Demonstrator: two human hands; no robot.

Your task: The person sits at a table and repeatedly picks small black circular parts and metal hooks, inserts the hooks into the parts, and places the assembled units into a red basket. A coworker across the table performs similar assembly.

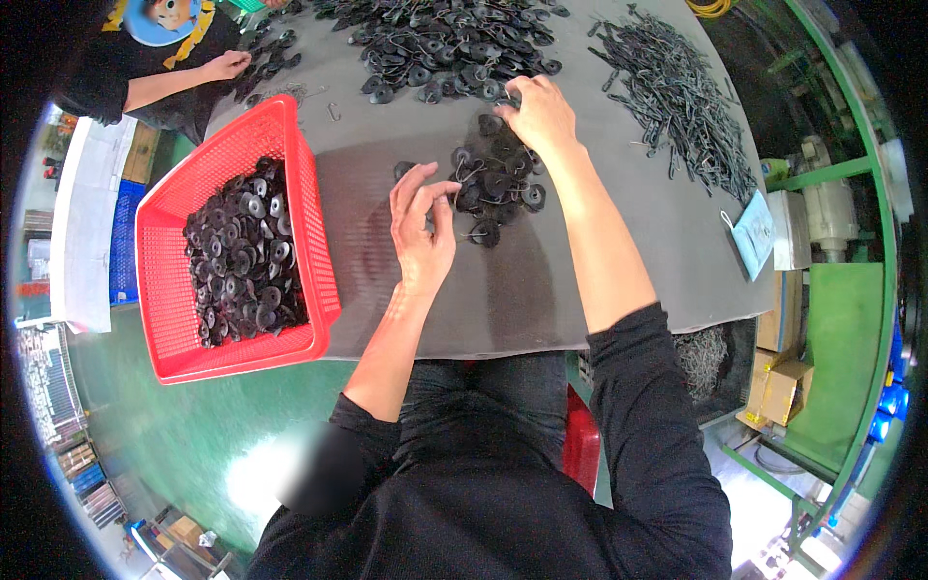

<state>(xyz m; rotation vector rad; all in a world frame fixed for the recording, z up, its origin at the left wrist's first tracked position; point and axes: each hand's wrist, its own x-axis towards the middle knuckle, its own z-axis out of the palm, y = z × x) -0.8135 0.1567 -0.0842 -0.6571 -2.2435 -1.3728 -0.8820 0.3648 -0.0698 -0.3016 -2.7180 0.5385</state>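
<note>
My right hand [541, 114] reaches to the near edge of a large heap of black discs with wire hooks [454, 43]. Its thumb and index finger curve round a black disc [505, 101] there. Closer to me lies a small cluster of the same hooked discs [495, 181], loosely spread on the grey table [367, 300]. Just left of that cluster, my left hand [422, 227] hovers with bent fingers parted, and I see nothing held in it. A single black disc [402, 170] lies by its fingertips, partly covered.
A red plastic basket [314, 242] of black discs [242, 256] stands at the left. Slim dark parts [677, 101] are heaped at the far right, near a light blue pouch [752, 235]. Another person's hand [228, 66] is at the far left, by more discs.
</note>
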